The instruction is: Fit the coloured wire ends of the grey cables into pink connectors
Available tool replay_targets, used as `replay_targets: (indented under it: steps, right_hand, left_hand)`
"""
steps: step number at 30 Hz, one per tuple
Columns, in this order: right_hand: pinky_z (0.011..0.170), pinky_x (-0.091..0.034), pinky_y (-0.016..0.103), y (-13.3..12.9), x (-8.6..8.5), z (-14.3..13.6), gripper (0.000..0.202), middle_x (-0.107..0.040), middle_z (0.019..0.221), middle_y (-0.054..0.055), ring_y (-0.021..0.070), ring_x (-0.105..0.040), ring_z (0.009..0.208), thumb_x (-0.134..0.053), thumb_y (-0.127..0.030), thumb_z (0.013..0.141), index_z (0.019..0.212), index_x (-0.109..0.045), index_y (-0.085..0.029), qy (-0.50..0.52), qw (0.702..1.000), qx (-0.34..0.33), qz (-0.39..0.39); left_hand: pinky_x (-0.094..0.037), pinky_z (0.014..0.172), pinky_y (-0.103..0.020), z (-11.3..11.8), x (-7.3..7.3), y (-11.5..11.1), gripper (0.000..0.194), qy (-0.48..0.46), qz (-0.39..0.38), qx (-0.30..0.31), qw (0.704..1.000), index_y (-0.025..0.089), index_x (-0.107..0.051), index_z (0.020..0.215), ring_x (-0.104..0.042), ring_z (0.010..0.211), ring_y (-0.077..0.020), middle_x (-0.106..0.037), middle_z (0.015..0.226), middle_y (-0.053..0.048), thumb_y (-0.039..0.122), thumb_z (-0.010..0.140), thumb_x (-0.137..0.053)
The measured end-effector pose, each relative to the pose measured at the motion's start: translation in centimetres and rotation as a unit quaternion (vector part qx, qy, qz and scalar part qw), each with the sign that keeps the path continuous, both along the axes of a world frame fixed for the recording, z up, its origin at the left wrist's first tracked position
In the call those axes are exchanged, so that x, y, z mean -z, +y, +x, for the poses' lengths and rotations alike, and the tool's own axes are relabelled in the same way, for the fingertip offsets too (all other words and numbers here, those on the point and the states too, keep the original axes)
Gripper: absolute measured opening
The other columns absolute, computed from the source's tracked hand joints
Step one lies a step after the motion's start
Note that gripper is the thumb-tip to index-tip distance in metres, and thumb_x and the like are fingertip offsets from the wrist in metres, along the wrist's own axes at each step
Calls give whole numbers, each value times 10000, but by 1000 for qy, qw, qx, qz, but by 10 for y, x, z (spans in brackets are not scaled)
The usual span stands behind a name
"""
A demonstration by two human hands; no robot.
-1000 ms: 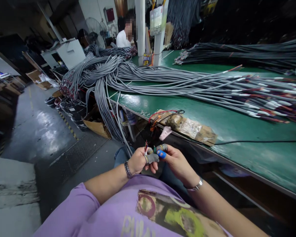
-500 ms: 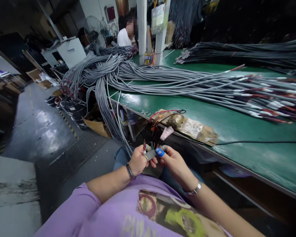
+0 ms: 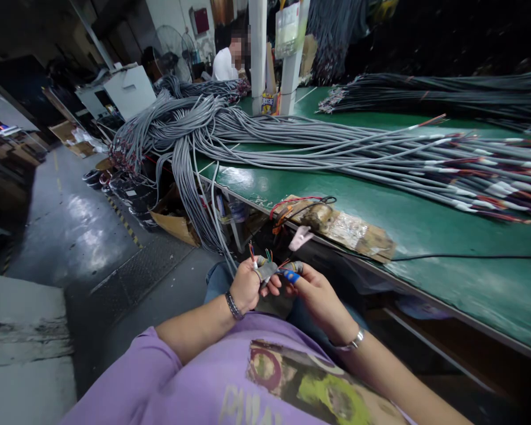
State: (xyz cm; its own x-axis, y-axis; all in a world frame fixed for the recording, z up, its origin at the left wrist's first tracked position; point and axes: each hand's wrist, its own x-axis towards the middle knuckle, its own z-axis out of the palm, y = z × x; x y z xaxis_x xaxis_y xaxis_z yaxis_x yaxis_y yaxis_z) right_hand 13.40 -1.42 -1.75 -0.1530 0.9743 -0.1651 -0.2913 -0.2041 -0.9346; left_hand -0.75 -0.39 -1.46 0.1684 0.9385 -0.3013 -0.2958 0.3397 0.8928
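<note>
My left hand (image 3: pixel 248 286) is closed around the end of a grey cable, whose thin coloured wires (image 3: pixel 253 252) stick up above the fingers. Grey tape covers the left thumb (image 3: pixel 266 271). My right hand (image 3: pixel 312 286), with blue tape on its thumb and a grey wrap on the index finger, pinches some of the thin wires (image 3: pixel 284 264) just to the right of the left fingertips. The two hands almost meet, low in front of my body. From the bench edge, grey cables (image 3: pixel 219 230) hang down toward my left hand.
Long grey cables (image 3: pixel 292 141) with stripped ends spread across the green bench (image 3: pixel 425 236). A taped board (image 3: pixel 349 230) with wires and a pale pink clip (image 3: pixel 301 238) lies at the near edge. An open carton (image 3: pixel 174 221) stands below. Behind the posts sits a person (image 3: pixel 225 64).
My right hand has shifted slightly right, opening a small gap from the left thumb. The wire ends in my left hand now stand higher and more spread.
</note>
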Motion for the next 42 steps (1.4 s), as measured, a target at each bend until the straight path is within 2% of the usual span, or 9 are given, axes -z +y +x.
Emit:
replay_targets:
  steps: [6, 8, 12, 18, 26, 32, 35, 38, 42]
  right_hand:
    - [487, -362, 270, 4, -1, -7, 342, -506, 485, -47, 125, -498, 450, -758, -474, 664, 697, -555, -201, 80, 995, -46, -43]
    - [476, -358, 256, 6, 2, -8, 370, -481, 475, -59, 102, -458, 435, -787, -478, 628, 678, -556, -195, 86, 994, -17, -65]
    - [462, -358, 241, 7, 9, -5, 422, -469, 493, -54, 72, -378, 430, -769, -541, 626, 615, -544, -185, 97, 991, 35, -90]
    - [501, -410, 264, -1, 9, -3, 510, -540, 568, -6, 114, -476, 506, -677, -678, 640, 682, -590, -177, 40, 994, 10, -98]
    - [479, -321, 241, 3, 1, -6, 357, -511, 477, -41, 92, -413, 455, -756, -485, 658, 653, -549, -193, 2, 999, -18, -29]
    - [511, -373, 263, 5, 6, 2, 301, -577, 569, -10, 121, -468, 514, -742, -459, 673, 697, -610, -189, -72, 997, -24, 28]
    - [554, -400, 275, 7, 7, 5, 285, -613, 640, 6, 136, -491, 577, -739, -450, 679, 709, -634, -186, -114, 990, -38, 67]
    - [566, -402, 281, 9, 7, 6, 291, -626, 652, 12, 140, -495, 588, -732, -460, 684, 722, -646, -185, -116, 990, -41, 73]
    - [512, -366, 269, 10, 4, 2, 326, -579, 558, -12, 121, -449, 514, -751, -490, 652, 694, -637, -188, -81, 996, -17, 33]
  left_hand:
    - [-233, 304, -171, -3, -4, -2, 416, 28, -1, 129, 991, 128, -544, 650, -533, 353, -88, -606, 503, -12, 496, 610, -733]
    - [-228, 302, -169, -4, -3, -3, 409, 29, 2, 126, 992, 129, -544, 652, -531, 347, -87, -603, 497, -7, 487, 606, -735]
    - [-215, 306, -163, -4, 2, -4, 408, 25, 16, 65, 997, 152, -496, 669, -534, 348, -86, -607, 508, 9, 491, 634, -721]
    - [-210, 311, -158, -3, 2, -5, 408, 41, 33, 2, 999, 165, -469, 696, -518, 347, -75, -593, 504, 28, 479, 637, -722]
    - [-299, 346, -157, -3, 10, -8, 367, 96, 84, 53, 990, 160, -504, 696, -544, 405, -79, -606, 546, 9, 475, 692, -693]
    - [-399, 384, -173, -9, 11, 1, 365, 98, 36, 181, 978, 136, -552, 710, -581, 429, -108, -622, 544, -20, 458, 658, -715]
    - [-421, 387, -185, -11, 9, 4, 383, 94, 12, 214, 972, 134, -545, 693, -582, 422, -116, -626, 537, -26, 456, 627, -742]
    - [-394, 367, -174, -12, 5, 4, 390, 102, 16, 211, 972, 135, -547, 692, -578, 413, -113, -622, 532, -22, 469, 630, -740]
    - [-349, 365, -157, -9, 3, 0, 389, 103, 55, 141, 983, 142, -537, 688, -583, 426, -104, -619, 541, -16, 492, 665, -706]
